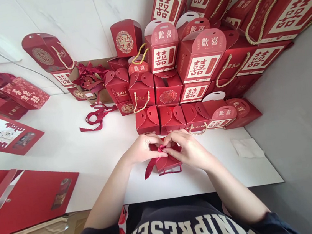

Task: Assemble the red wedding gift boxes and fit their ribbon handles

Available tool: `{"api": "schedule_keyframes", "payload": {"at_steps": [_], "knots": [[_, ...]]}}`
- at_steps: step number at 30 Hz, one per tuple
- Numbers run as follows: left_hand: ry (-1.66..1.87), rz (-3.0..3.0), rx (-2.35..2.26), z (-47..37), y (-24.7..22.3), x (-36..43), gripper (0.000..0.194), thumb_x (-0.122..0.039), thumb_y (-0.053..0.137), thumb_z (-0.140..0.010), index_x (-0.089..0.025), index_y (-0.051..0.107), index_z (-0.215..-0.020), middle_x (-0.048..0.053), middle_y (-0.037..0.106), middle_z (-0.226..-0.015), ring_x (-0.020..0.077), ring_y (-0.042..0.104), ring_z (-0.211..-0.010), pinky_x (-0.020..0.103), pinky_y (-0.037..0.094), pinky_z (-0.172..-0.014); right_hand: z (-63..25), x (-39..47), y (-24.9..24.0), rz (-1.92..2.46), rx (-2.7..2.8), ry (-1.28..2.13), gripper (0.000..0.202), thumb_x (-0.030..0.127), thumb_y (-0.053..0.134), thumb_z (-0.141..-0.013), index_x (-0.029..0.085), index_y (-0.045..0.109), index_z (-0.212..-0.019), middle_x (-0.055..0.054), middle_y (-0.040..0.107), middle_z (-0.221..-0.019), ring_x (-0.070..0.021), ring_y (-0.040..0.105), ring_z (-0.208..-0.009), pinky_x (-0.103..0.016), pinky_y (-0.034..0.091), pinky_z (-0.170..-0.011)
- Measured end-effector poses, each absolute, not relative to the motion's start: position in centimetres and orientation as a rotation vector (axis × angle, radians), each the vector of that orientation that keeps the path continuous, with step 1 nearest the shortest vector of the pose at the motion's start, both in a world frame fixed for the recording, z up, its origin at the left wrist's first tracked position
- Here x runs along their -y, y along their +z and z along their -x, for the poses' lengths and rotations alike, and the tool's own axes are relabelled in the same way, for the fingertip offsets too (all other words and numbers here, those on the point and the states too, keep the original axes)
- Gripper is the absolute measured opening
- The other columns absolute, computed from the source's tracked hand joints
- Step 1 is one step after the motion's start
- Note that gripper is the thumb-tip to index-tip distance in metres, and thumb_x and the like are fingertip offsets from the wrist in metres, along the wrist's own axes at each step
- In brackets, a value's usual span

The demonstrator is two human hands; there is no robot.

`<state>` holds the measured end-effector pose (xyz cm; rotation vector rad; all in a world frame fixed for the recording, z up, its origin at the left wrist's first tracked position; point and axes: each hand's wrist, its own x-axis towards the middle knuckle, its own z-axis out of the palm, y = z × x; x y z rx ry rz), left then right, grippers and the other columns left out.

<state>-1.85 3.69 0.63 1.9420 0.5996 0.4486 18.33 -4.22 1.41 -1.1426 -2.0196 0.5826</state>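
A small red gift box [167,164] stands on the white table in front of me, a dark red cord handle [171,171] hanging at its near side. Over its top, a red ribbon [151,167] is gathered in a knot or loop, one tail trailing down to the left. My left hand [141,149] pinches the ribbon between thumb and fingers from the left. From the right, my right hand [187,147] pinches the same ribbon close to the knot, fingertips nearly meeting those of the left. The hands cover much of the box top.
Stacked red gift boxes [170,118] line the back and right of the white table [107,182]. A cardboard box of ribbons [92,77] stands at the back left, a loose ribbon [95,119] before it. Large red bags [30,196] lie left. White paper [247,148] lies right.
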Motion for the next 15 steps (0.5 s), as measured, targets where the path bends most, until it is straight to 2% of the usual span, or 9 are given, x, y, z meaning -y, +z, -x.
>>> {"api": "schedule_keyframes", "payload": {"at_steps": [6, 10, 12, 13, 15], "knots": [[0.485, -2.008, -0.608, 1.83, 0.69, -3.51, 0.022, -0.039, 0.069, -0.088, -0.019, 0.078, -0.084, 0.004, 0.075, -0.087, 0.0181, 0.065, -0.088, 0.036, 0.042, -0.103, -18.62, 4.51, 0.53, 1.255, 1.927, 0.559, 0.015, 0.018, 0.067, -0.090, 0.023, 0.059, -0.102, -0.002, 0.068, -0.097, -0.0202, 0.063, -0.091, -0.036, 0.042, -0.085], [0.487, -2.078, -0.600, 1.78, 0.67, -3.43, 0.023, -0.039, 0.068, -0.089, -0.020, 0.075, -0.079, 0.000, 0.073, -0.079, 0.0155, 0.067, -0.082, 0.041, 0.031, -0.117, -18.88, 4.55, 0.44, 1.264, 1.838, 0.695, 0.001, 0.025, 0.065, -0.094, 0.024, 0.065, -0.095, -0.001, 0.070, -0.093, -0.0196, 0.062, -0.089, -0.036, 0.044, -0.086], [0.477, -2.089, -0.604, 1.82, 0.72, -3.31, 0.021, -0.037, 0.068, -0.089, -0.019, 0.072, -0.079, -0.002, 0.072, -0.076, 0.0138, 0.067, -0.078, 0.044, 0.024, -0.121, -18.81, 4.58, 0.52, 1.259, 1.808, 0.718, 0.005, 0.025, 0.063, -0.095, 0.024, 0.066, -0.091, -0.001, 0.070, -0.089, -0.0190, 0.062, -0.084, -0.036, 0.044, -0.084], [0.474, -2.069, -0.616, 1.86, 0.75, -3.23, 0.020, -0.037, 0.069, -0.088, -0.019, 0.070, -0.081, -0.002, 0.072, -0.077, 0.0132, 0.067, -0.076, 0.046, 0.023, -0.121, -18.74, 4.60, 0.55, 1.254, 1.800, 0.723, 0.007, 0.024, 0.063, -0.095, 0.024, 0.066, -0.089, -0.001, 0.070, -0.087, -0.0187, 0.062, -0.082, -0.036, 0.045, -0.083], [0.466, -1.973, -0.659, 1.96, 0.79, -3.04, 0.021, -0.037, 0.072, -0.085, -0.018, 0.065, -0.085, -0.002, 0.071, -0.080, 0.0128, 0.067, -0.073, 0.047, 0.031, -0.117, -18.63, 4.66, 0.60, 1.244, 1.798, 0.737, 0.010, 0.022, 0.061, -0.095, 0.023, 0.066, -0.087, -0.001, 0.070, -0.084, -0.0185, 0.061, -0.079, -0.035, 0.045, -0.081]]}}
